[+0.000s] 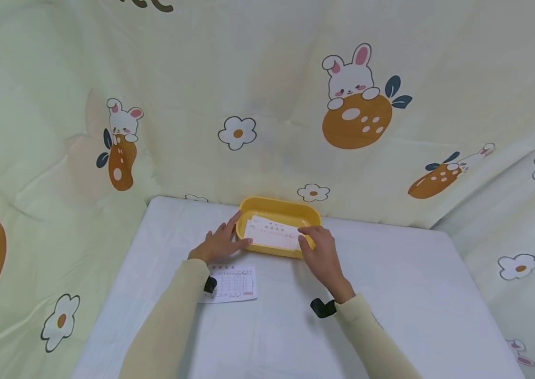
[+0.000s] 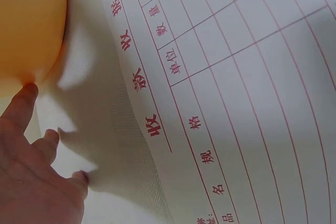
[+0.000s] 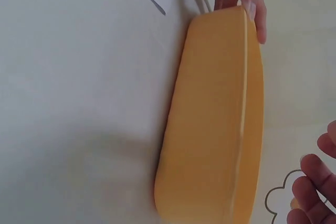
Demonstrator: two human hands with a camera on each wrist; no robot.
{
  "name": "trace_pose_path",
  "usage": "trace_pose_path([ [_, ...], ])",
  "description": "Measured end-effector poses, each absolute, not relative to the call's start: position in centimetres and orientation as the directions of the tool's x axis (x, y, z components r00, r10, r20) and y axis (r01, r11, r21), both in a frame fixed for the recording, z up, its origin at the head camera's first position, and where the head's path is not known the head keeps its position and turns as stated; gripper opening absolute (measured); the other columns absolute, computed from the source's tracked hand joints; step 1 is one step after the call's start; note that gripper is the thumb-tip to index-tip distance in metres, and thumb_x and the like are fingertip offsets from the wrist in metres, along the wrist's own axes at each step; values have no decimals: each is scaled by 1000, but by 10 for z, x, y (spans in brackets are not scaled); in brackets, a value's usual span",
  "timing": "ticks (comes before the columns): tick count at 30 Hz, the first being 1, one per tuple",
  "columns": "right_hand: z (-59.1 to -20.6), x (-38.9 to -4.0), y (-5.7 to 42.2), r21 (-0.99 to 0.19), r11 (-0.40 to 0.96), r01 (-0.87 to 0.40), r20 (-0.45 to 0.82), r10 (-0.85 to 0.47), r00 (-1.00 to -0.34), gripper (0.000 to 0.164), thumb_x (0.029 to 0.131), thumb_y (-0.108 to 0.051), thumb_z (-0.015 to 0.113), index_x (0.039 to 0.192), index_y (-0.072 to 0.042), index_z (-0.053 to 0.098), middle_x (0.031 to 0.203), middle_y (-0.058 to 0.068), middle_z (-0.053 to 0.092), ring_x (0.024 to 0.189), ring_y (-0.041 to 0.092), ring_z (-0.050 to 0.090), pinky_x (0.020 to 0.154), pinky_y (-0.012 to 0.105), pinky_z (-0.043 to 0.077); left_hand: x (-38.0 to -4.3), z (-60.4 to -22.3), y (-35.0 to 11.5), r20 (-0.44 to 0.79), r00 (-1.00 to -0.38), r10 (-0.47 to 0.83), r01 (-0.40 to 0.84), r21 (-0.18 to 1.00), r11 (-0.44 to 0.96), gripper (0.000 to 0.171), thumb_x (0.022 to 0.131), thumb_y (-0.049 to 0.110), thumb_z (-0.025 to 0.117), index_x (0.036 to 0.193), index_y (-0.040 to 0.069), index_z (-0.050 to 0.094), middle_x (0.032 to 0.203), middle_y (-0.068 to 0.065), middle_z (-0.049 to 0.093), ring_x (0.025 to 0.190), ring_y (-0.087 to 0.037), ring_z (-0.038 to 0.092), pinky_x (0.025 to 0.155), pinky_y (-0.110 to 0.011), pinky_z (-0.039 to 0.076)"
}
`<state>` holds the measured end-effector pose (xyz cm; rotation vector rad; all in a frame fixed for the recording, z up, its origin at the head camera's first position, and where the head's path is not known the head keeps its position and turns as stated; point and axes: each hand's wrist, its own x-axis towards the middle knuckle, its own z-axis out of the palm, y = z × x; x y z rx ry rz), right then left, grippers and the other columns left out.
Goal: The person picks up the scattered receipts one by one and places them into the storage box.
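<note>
A yellow plastic tray (image 1: pixel 279 202) stands at the table's far edge, with white printed receipt slips (image 1: pixel 272 234) lying in it. My left hand (image 1: pixel 220 242) is at the tray's left end, fingers spread, thumb at the near rim. In the left wrist view, one fingertip touches the tray's wall (image 2: pixel 37 30). My right hand (image 1: pixel 322 255) is over the tray's right end, its loosely bent fingertips beside the slips' right edge. No slip shows between the right fingers (image 3: pixel 315 182) in the right wrist view. Another receipt slip (image 1: pixel 234 284) lies under the left wrist.
White cloth covers the table (image 1: pixel 390 295). Behind the tray hangs a pale curtain (image 1: pixel 272 158) printed with rabbits and flowers, which also runs down both sides. A black wrist mount (image 1: pixel 323 308) sticks out from the right sleeve.
</note>
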<state>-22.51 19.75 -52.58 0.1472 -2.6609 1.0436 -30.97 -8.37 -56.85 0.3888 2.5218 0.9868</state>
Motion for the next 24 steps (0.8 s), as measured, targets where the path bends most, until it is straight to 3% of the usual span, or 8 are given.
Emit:
trace_pose_path([
  [9, -532, -216, 181, -630, 718, -296, 348, -80, -934, 12, 101, -2, 72, 113, 1, 76, 104, 11, 68, 96, 28, 61, 89, 46, 56, -309, -566, -85, -254, -877, 408, 126, 698, 705, 98, 101, 66, 60, 174, 32, 5, 177, -11, 22, 163, -39, 12, 128, -64, 2],
  [24, -546, -217, 154, -632, 727, -270, 209, -177, -962, 13, 102, -5, 73, 114, -2, 77, 103, 5, 73, 91, 21, 61, 87, 40, 59, -311, -569, -85, -263, -881, 393, 106, 699, 707, 99, 100, 67, 61, 174, 33, 6, 177, -10, 23, 163, -38, 12, 128, -64, 0],
])
